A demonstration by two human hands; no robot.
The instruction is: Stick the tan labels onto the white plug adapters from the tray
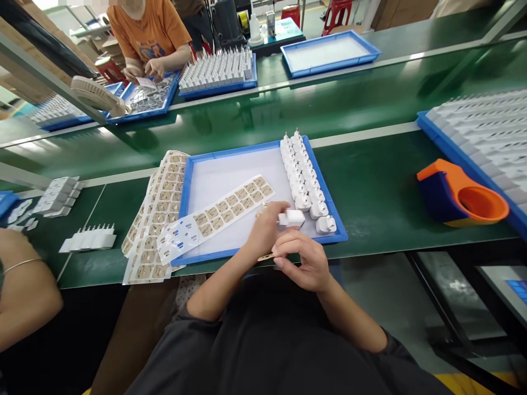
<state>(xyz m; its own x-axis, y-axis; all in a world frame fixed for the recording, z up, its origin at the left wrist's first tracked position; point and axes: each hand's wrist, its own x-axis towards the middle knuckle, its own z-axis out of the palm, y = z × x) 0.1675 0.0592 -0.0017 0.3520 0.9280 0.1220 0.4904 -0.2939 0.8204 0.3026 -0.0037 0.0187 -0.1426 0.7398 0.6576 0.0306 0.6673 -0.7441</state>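
Observation:
My left hand [267, 230] is closed round a white plug adapter [291, 218] just over the front edge of a blue tray [186, 181]. Right below it, my right hand [302, 260] is curled, its fingertips pinched near a small tan sticker [267, 256] under the adapter. In the tray a strip of tan stickers [230, 206] lies diagonally, partly peeled at its lower left. Two rows of finished white adapters [302, 178] stand along the tray's right side.
More sticker sheets [158, 208] lie left of the tray on the green bench. An orange and blue tape holder [457, 195] sits at right beside a tray of white parts [486, 126]. Loose adapters [88, 238] lie at left. Another person's arm [24, 296] is near left; a person in orange [148, 38] works opposite.

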